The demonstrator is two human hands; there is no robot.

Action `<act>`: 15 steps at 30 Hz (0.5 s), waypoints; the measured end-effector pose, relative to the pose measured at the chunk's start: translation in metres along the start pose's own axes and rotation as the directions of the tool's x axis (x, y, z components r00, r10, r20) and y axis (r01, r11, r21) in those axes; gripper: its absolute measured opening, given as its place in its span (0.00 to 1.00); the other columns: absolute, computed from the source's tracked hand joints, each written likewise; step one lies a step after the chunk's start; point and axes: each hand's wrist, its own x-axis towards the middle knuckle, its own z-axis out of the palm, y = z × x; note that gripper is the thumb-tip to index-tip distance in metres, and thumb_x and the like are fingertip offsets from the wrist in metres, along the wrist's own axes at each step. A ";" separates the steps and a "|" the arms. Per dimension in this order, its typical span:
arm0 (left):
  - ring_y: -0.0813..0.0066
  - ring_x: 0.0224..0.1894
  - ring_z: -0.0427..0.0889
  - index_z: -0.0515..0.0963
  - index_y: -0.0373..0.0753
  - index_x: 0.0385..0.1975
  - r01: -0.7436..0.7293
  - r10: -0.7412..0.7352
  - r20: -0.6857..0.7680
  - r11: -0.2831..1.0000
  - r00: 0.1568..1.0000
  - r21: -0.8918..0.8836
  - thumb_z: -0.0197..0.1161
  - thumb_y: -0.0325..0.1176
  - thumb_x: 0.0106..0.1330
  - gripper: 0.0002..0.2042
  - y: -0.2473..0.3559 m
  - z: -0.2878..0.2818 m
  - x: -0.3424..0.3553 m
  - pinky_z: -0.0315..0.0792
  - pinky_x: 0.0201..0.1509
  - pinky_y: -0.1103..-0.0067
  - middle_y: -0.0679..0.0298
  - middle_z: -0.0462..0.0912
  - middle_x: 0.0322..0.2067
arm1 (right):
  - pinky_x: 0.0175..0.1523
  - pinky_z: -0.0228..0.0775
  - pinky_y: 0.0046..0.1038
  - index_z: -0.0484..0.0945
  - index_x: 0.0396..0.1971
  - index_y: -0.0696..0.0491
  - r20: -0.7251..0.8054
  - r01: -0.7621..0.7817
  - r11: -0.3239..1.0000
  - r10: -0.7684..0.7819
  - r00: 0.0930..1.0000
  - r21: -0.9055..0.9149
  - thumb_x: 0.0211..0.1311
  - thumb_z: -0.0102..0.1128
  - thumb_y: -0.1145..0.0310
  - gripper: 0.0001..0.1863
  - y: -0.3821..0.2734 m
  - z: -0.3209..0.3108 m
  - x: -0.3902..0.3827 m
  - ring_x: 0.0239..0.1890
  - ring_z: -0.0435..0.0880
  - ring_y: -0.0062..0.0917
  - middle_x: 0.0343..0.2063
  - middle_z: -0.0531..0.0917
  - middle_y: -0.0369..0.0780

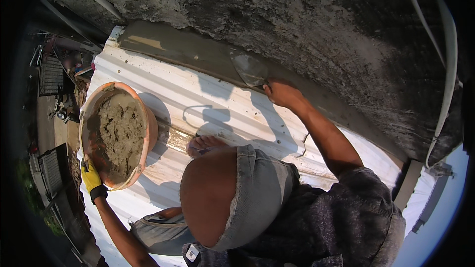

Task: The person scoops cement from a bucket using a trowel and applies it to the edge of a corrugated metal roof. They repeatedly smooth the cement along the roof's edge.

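Grasping the rim of the round orange plastic bucket (152,131), your left hand (92,177) wears a yellow glove with a black cuff. Thick, wet grey mortar (123,131) lies inside that bucket, which is at the left edge of the white corrugated metal roofing (143,81), left of your foot (205,143). Your bare right hand (284,94) is wrapped around the handle of a mortar-smeared metal trowel (249,66), its blade against the smooth grey mortar band (183,49) along the rough, dark concrete wall (277,15).
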 end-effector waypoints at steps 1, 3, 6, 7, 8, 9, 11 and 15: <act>0.58 0.48 0.81 0.76 0.32 0.54 0.009 -0.009 0.016 1.000 1.000 -0.008 0.51 0.49 0.73 0.24 0.000 -0.001 0.000 0.71 0.52 0.72 0.49 0.82 0.46 | 0.51 0.70 0.45 0.76 0.45 0.59 0.013 -0.009 1.000 0.009 1.000 -0.005 0.67 0.49 0.58 0.19 0.005 -0.001 -0.002 0.45 0.79 0.50 0.41 0.80 0.55; 0.58 0.48 0.81 0.76 0.33 0.54 0.001 -0.001 0.016 1.000 1.000 0.015 0.51 0.49 0.73 0.24 -0.003 0.000 0.001 0.71 0.52 0.72 0.50 0.82 0.47 | 0.51 0.70 0.45 0.76 0.45 0.57 0.041 -0.028 0.999 0.029 0.999 -0.016 0.66 0.49 0.58 0.18 0.018 -0.001 -0.006 0.45 0.79 0.50 0.42 0.81 0.54; 0.57 0.49 0.80 0.76 0.34 0.55 -0.019 0.018 0.016 0.998 1.000 0.060 0.52 0.50 0.72 0.25 -0.008 -0.005 0.004 0.70 0.54 0.72 0.49 0.82 0.48 | 0.50 0.70 0.44 0.77 0.44 0.56 0.025 0.011 1.000 -0.011 1.000 -0.021 0.66 0.49 0.58 0.18 0.050 0.008 -0.006 0.45 0.80 0.49 0.42 0.81 0.54; 0.56 0.50 0.80 0.76 0.34 0.55 -0.041 0.041 0.003 0.997 0.999 0.066 0.52 0.51 0.72 0.25 -0.017 -0.006 0.007 0.70 0.55 0.71 0.49 0.81 0.49 | 0.51 0.70 0.44 0.76 0.46 0.55 0.073 0.011 1.000 -0.009 0.997 -0.018 0.67 0.48 0.57 0.19 0.057 0.006 -0.006 0.46 0.79 0.49 0.43 0.80 0.54; 0.55 0.51 0.79 0.76 0.34 0.55 -0.063 0.064 -0.010 0.995 0.998 0.073 0.52 0.51 0.72 0.25 -0.027 -0.008 0.011 0.70 0.55 0.71 0.49 0.81 0.49 | 0.53 0.69 0.43 0.75 0.48 0.55 0.121 0.011 1.000 -0.009 0.993 -0.015 0.68 0.47 0.56 0.19 0.064 0.004 -0.006 0.48 0.78 0.49 0.44 0.80 0.54; 0.53 0.52 0.78 0.76 0.34 0.55 -0.033 0.033 0.004 0.998 0.999 0.059 0.52 0.50 0.72 0.25 -0.022 -0.004 0.012 0.69 0.56 0.71 0.48 0.80 0.51 | 0.54 0.68 0.42 0.74 0.50 0.55 0.167 -0.002 1.000 0.004 0.986 -0.017 0.69 0.47 0.55 0.20 0.073 0.000 -0.010 0.49 0.77 0.49 0.45 0.80 0.54; 0.52 0.54 0.77 0.75 0.34 0.56 -0.027 0.027 -0.001 0.997 1.000 0.073 0.52 0.49 0.72 0.25 -0.017 -0.002 0.012 0.68 0.58 0.70 0.47 0.79 0.52 | 0.55 0.68 0.42 0.74 0.50 0.56 0.153 -0.006 1.000 0.008 0.988 -0.011 0.69 0.46 0.55 0.21 0.092 -0.001 -0.013 0.50 0.77 0.48 0.46 0.79 0.54; 0.52 0.55 0.77 0.74 0.34 0.56 -0.058 0.057 0.015 0.989 0.998 0.139 0.53 0.47 0.72 0.24 -0.018 -0.005 0.009 0.68 0.57 0.70 0.46 0.78 0.53 | 0.57 0.67 0.41 0.74 0.52 0.57 0.151 -0.047 0.997 0.055 0.987 -0.055 0.69 0.46 0.55 0.23 0.124 -0.001 -0.023 0.51 0.77 0.47 0.48 0.79 0.54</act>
